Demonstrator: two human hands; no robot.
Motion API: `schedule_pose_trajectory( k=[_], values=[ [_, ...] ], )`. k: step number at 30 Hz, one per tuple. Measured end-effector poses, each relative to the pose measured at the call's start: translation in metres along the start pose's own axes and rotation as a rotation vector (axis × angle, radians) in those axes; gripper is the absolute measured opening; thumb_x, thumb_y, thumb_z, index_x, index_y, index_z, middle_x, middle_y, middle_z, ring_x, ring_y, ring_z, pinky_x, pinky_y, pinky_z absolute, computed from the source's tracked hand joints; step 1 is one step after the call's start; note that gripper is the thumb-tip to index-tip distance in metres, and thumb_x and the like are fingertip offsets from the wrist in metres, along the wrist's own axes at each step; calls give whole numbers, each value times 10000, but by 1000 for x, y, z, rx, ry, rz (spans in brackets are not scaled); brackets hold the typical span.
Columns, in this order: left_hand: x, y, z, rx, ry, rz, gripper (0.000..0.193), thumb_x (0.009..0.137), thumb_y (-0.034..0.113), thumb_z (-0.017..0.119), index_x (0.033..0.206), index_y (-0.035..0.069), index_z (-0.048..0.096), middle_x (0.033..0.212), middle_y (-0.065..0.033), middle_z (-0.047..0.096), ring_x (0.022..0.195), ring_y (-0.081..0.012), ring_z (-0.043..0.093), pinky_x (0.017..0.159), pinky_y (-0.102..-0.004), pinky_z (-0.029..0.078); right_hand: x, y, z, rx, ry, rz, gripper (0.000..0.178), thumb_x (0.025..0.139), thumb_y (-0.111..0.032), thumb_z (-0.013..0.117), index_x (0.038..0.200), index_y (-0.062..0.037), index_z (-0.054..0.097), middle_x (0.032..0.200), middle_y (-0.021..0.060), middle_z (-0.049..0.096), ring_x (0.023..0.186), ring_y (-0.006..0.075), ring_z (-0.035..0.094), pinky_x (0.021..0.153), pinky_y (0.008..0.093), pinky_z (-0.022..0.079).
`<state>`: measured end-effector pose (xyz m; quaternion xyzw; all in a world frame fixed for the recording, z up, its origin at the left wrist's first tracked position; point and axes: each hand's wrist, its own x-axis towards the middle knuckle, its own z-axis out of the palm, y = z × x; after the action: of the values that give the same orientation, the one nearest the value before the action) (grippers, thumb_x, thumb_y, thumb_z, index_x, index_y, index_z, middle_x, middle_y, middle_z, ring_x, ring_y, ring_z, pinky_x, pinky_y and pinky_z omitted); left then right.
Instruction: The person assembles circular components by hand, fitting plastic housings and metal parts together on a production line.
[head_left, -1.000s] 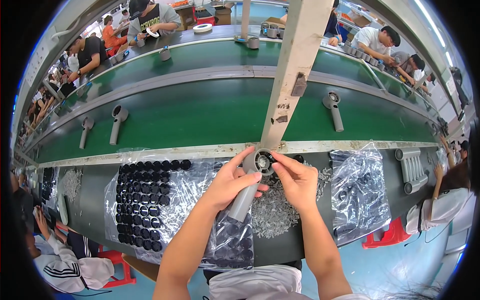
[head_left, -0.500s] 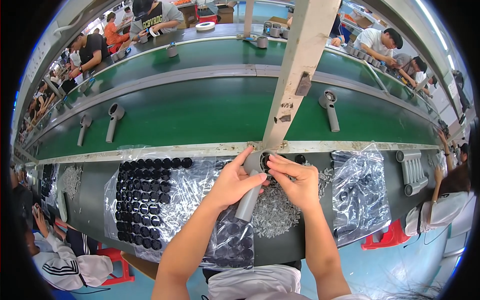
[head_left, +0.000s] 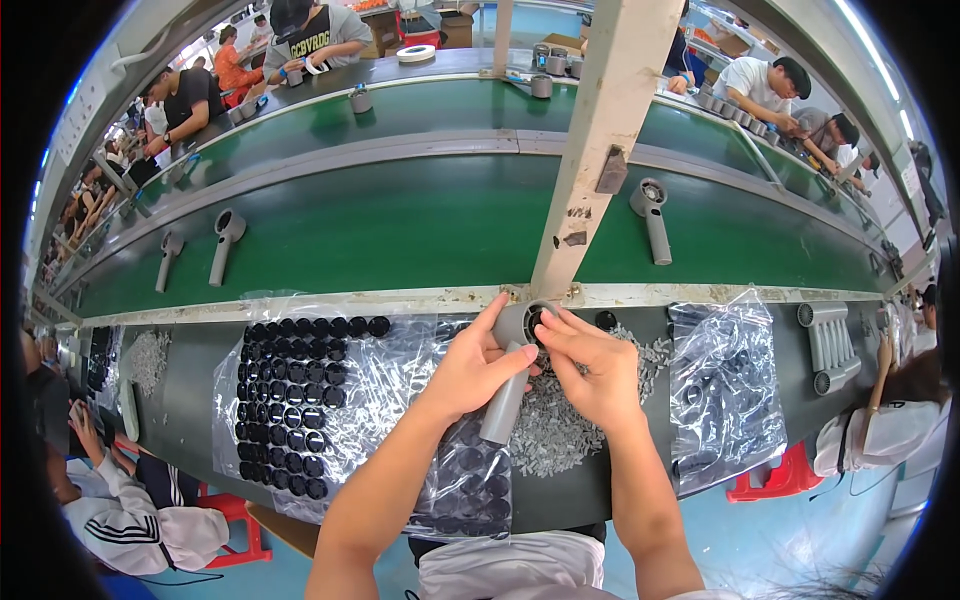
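Observation:
A grey handheld fan (head_left: 502, 408) is tilted above the bench, its round head up and its handle slanting down toward me. My left hand (head_left: 466, 366) is wrapped round it just below and beside the head. The fingers of my right hand (head_left: 602, 372) are pinched at the open face of the head; whatever they hold there is hidden. Under the fan lies a pile of small grey plastic pieces (head_left: 555, 440). Rows of black round caps (head_left: 290, 395) rest on clear plastic film to the left. One loose black cap (head_left: 606, 319) sits just beyond my right hand.
A white post (head_left: 580, 200) rises behind the bench. Beyond it, a green conveyor belt (head_left: 400, 230) carries several grey fans. To the right are a clear plastic bag (head_left: 725, 390) over dark parts and a group of grey fans (head_left: 828, 345). Co-workers sit on both sides and across.
The view has shifted slightly. On the belt, the fan to the right of the post has slid a little left. My hands keep the same grip on the fan.

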<state>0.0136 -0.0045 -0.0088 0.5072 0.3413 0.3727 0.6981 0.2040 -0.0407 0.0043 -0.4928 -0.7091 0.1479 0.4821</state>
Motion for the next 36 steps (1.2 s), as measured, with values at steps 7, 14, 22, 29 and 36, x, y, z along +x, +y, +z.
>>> schedule_pose_trajectory(
  k=[7, 14, 22, 29, 36],
  values=[
    [-1, 1, 1, -64, 59, -19, 723, 1009, 230, 672, 1561, -34, 287, 1126, -141, 671, 854, -187, 703, 707, -324, 582, -1, -10, 3, 3, 68, -115, 387, 844, 69, 707, 1226, 11, 691, 1144, 163, 765, 1110, 305, 735, 902, 349, 585],
    [-5, 5, 5, -114, 98, -43, 585, 1023, 242, 650, 1499, 21, 391, 1140, -131, 646, 775, -169, 675, 592, -308, 579, -3, -5, 2, 86, 15, -137, 509, 858, 47, 722, 1348, 15, 587, 1206, 178, 738, 1088, 284, 742, 935, 369, 566],
    [-14, 10, 13, 81, 67, 117, 619, 954, 122, 688, 1493, 2, 407, 1258, -141, 576, 807, -140, 680, 564, -264, 537, -4, -4, 4, 831, 57, 322, 631, 886, -57, 773, 1446, 33, 495, 1473, 196, 542, 1334, 292, 563, 1075, 421, 481],
    [-16, 11, 11, 330, -4, 341, 615, 942, 137, 697, 1476, -5, 427, 1306, -109, 512, 1009, -203, 658, 744, -313, 576, -5, -1, 1, 1053, -162, 526, 774, 821, -180, 846, 1470, 58, 498, 1422, 198, 578, 1292, 254, 576, 1074, 391, 476],
    [-18, 17, 12, 234, -90, 278, 654, 966, 129, 680, 1529, -3, 377, 1337, -117, 475, 996, -183, 648, 712, -277, 570, -7, 5, 1, 1025, -123, 492, 707, 839, -140, 821, 1445, 68, 523, 1365, 191, 624, 1247, 243, 612, 1064, 390, 484]
  ],
)
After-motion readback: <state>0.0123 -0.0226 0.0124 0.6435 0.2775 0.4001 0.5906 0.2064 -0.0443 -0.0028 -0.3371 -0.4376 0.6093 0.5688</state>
